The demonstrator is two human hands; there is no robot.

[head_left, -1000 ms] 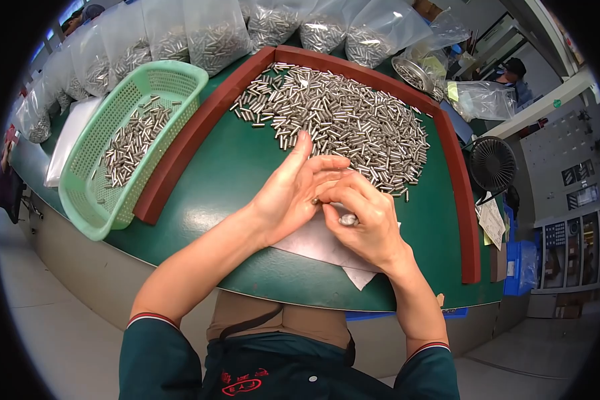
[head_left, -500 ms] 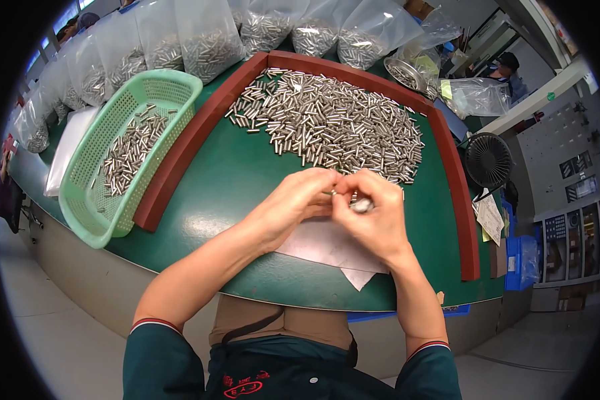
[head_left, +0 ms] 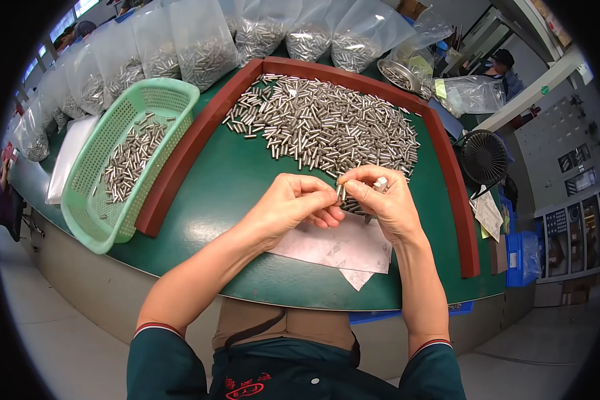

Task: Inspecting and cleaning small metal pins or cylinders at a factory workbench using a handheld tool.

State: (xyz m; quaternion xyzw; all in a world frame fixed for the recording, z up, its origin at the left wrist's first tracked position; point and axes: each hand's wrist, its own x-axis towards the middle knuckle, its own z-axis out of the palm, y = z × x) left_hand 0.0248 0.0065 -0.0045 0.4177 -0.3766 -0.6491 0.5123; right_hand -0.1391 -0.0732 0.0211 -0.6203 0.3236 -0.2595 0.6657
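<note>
In front of the pile of short metal pins [head_left: 327,127], my two hands meet over the green tabletop. A shiny metal pin [head_left: 341,193] stands between their fingertips. The thumb and index finger of my left hand [head_left: 301,204] pinch it from the left, while its other fingers curl below. From the right, the thumb and index finger of my right hand [head_left: 388,203] close on the same pin. A small white piece [head_left: 381,184] pokes out of my right hand; its kind is unclear. Below my hands lies a smudged whitish sheet [head_left: 333,252].
A dark red wooden frame [head_left: 173,167] borders the pile. To its left stands a green perforated basket [head_left: 87,220] holding more pins. Pin-filled clear bags [head_left: 207,53] line the back. A metal bowl [head_left: 401,75] and a black fan [head_left: 485,157] are on the right.
My hands have turned and drawn slightly apart, so the pin between the fingertips now shows clearly. My left hand has opened up a little below, and the white piece has shifted upward.
</note>
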